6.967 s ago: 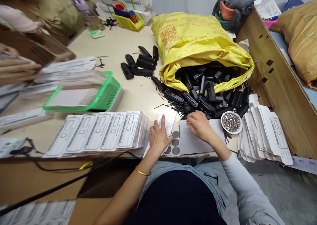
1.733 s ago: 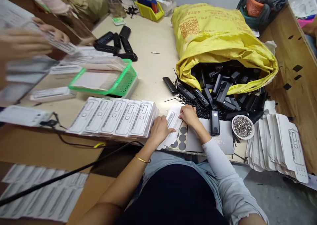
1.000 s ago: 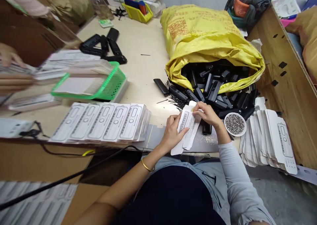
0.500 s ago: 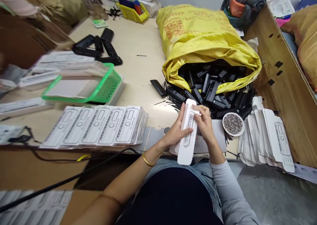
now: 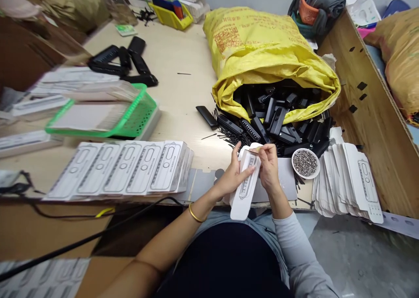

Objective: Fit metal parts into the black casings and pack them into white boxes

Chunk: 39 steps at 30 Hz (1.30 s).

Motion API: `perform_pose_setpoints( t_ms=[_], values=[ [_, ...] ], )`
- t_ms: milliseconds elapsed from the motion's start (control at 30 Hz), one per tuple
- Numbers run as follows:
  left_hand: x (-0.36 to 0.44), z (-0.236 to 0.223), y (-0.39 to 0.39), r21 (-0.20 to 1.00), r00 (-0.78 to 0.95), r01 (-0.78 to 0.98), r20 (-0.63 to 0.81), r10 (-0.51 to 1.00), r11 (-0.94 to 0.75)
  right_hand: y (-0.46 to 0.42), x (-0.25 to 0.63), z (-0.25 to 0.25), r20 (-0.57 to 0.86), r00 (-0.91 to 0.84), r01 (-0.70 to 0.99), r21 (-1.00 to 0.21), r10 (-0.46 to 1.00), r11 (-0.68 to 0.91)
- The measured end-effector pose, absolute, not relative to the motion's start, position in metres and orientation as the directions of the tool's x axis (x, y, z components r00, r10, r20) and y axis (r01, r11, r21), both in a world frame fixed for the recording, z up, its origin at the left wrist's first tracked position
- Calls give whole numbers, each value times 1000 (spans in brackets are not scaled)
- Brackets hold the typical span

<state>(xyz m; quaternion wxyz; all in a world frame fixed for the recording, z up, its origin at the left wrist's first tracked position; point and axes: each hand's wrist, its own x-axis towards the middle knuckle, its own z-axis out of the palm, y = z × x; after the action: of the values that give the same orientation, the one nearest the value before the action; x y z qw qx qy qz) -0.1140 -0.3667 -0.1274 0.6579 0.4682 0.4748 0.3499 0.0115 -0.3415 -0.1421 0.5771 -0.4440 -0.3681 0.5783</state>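
Observation:
Both my hands hold a long white printed carton point(image 5: 242, 192) upright over the table's front edge. My left hand point(image 5: 231, 175) grips its left side, thumb across the printed face. My right hand point(image 5: 269, 167) pinches the carton's top flap, fingers closed on it. Just beyond lie black plastic combs point(image 5: 262, 129) spilling from an open yellow sack point(image 5: 262, 53). A small white dish of metal beads point(image 5: 305, 162) stands to the right of my right hand.
A row of filled white cartons point(image 5: 131, 169) lies to the left. A stack of flat white cartons point(image 5: 347, 180) lies to the right. A green basket point(image 5: 140, 119) sits behind the row. More black combs point(image 5: 124, 64) lie far left. A wooden wall point(image 5: 369, 114) bounds the right.
The carton came up off the table into both hands and was turned upright. Since half a second ago my right hand has stayed at the top flap, which now looks folded over.

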Motion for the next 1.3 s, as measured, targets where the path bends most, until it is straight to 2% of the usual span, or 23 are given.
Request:
perform_pose_setpoints(
  t_ms=[100, 233, 333, 400, 533, 667, 733, 800, 867, 933, 1000, 1033, 1100, 1167, 1200, 1233, 1300],
  values=[
    [-116, -127, -369, 972, 263, 147, -219, 940, 185, -339, 13, -140, -148, -2, -389, -911, 989, -137],
    [-119, -122, -373, 945, 268, 269, -258, 928, 185, -337, 18, -140, -194, -161, -343, -908, 968, -239],
    [-120, -117, -374, 932, 289, 325, -258, 922, 159, -336, 17, -141, -253, -82, -372, -890, 964, -265],
    [-121, -115, -372, 938, 300, 304, -262, 917, 168, -339, 14, -141, -245, 4, -387, -894, 969, -225],
    [-121, -116, -369, 960, 333, 144, -276, 902, 240, -356, 7, -141, -125, 125, -324, -943, 984, -78],
    [-124, -121, -368, 956, 348, 51, -288, 892, 289, -373, 12, -146, -67, 101, -263, -964, 993, -38],
    [-129, -123, -369, 952, 335, 20, -294, 895, 305, -374, 17, -149, -96, 104, -280, -958, 990, -64],
    [-134, -125, -370, 979, 380, 72, -206, 902, 193, -371, 19, -152, -188, 198, -351, -930, 962, -109],
    [-135, -125, -372, 979, 473, 178, 1, 881, -96, -366, 16, -152, -299, 300, -424, -893, 906, -154],
    [-132, -122, -373, 878, 484, 271, 231, 844, -396, -365, 11, -148, -373, 297, -450, -867, 879, -215],
    [-130, -118, -371, 768, 365, 353, 412, 835, -534, -368, 9, -140, -397, 181, -435, -853, 900, -289],
    [-130, -116, -369, 754, 304, 379, 446, 842, -536, -372, 12, -135, -385, 97, -407, -857, 918, -317],
    [-134, -113, -364, 796, 217, 404, 395, 893, -450, -379, 25, -129, -317, -21, -281, -908, 948, -310],
    [-139, -113, -357, 845, 119, 458, 249, 961, -276, -384, 43, -130, -215, 42, -26, -977, 976, -214],
    [-141, -114, -354, 848, 58, 497, 181, 982, -186, -385, 51, -134, -143, 134, 144, -976, 981, -162],
    [-141, -115, -352, 834, 5, 540, 136, 991, -118, -386, 57, -141, -65, 214, 314, -940, 975, -132],
    [-138, -118, -349, 776, -16, 625, 113, 994, -78, -384, 61, -160, 35, 246, 542, -833, 969, -108]
  ],
)
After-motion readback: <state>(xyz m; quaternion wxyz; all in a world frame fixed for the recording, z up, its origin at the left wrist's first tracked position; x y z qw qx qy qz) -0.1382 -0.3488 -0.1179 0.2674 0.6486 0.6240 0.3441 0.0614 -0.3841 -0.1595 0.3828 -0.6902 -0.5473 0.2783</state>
